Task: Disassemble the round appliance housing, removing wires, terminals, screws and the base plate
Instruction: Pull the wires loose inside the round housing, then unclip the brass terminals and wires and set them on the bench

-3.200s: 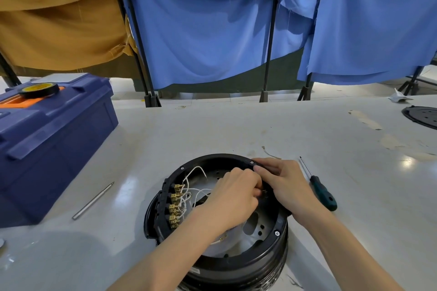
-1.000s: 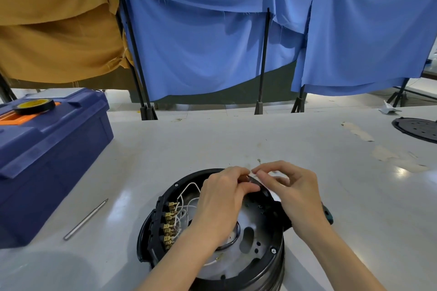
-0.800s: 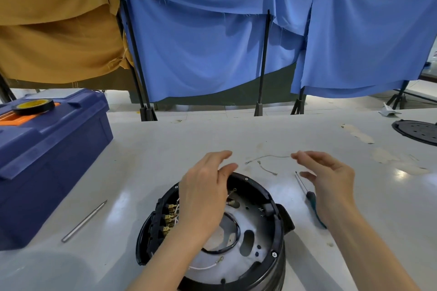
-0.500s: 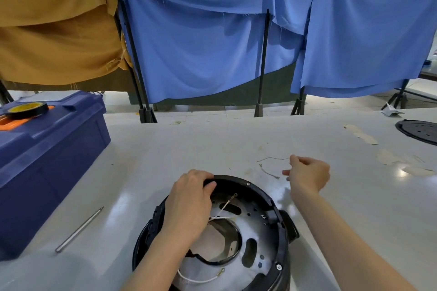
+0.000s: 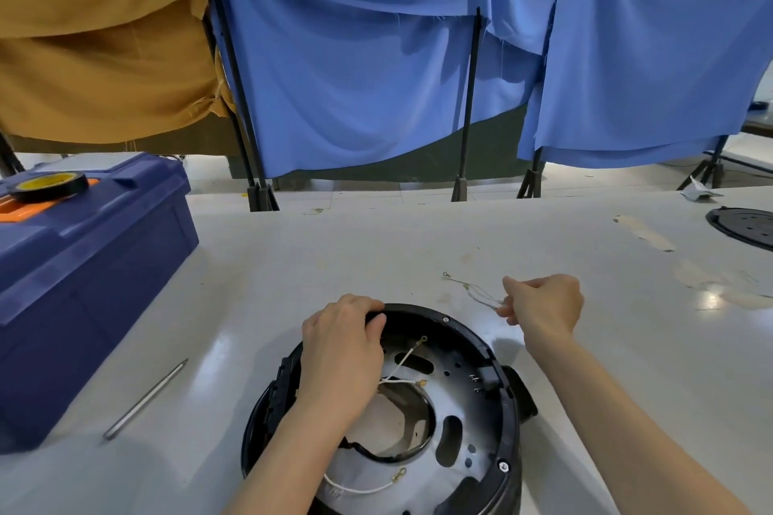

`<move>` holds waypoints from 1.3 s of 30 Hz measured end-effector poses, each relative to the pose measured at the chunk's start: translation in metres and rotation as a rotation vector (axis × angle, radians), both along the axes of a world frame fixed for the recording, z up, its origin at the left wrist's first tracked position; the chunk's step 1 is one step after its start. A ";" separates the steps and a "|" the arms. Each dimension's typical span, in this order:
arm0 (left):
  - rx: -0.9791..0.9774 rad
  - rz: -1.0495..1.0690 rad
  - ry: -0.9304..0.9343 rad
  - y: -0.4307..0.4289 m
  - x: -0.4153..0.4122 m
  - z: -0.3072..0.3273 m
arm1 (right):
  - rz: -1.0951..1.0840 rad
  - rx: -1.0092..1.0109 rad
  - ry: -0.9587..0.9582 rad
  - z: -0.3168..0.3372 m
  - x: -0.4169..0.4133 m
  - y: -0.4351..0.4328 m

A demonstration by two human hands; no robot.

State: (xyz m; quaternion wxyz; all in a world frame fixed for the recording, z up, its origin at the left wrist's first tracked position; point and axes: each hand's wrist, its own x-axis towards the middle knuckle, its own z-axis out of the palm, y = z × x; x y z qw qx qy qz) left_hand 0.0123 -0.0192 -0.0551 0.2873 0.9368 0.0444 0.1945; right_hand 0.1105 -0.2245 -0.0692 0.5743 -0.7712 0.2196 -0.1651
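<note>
1. The round black housing [image 5: 485,351] sat open side up on the white table [image 5: 334,255], close to the person, with the metal base plate [image 5: 458,401] still inside.
2. The left hand [image 5: 341,360] gripped the housing's far-left rim, fingers curled over the edge. The right hand [image 5: 543,305] pinched a bundle of thin freed wires [image 5: 474,292] just beside the housing.
3. White leads [image 5: 399,362] with ring terminals lay loose across the plate. They could snag in its cutouts if the plate were lifted first.
4. A rim screw [image 5: 503,465] looked seated, so prying before undoing it would likely bend the plate.
5. The thin wires were light and springy and might slip from the pinch and get lost on the pale tabletop.
</note>
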 end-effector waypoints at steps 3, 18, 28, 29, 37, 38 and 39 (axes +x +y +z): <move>0.025 0.027 0.038 -0.002 -0.002 0.002 | 0.348 0.000 -0.026 0.017 -0.030 0.005; -0.151 -0.227 0.170 0.029 -0.018 0.011 | 0.814 -0.451 0.006 0.032 -0.081 0.008; -0.404 -0.214 0.114 0.031 -0.019 0.004 | 1.156 -0.606 -0.195 0.047 -0.113 0.050; -0.441 -0.212 0.118 0.031 -0.019 0.003 | 1.152 -0.654 -0.198 0.044 -0.113 0.052; -0.723 -0.188 0.180 0.033 -0.019 0.000 | 1.077 -0.640 0.003 0.044 -0.105 0.026; -0.760 -0.180 0.188 0.033 -0.020 0.000 | 1.091 -0.677 0.007 0.046 -0.105 0.025; -0.791 -0.170 0.196 0.032 -0.019 -0.001 | 1.072 -0.722 -0.021 0.048 -0.105 0.025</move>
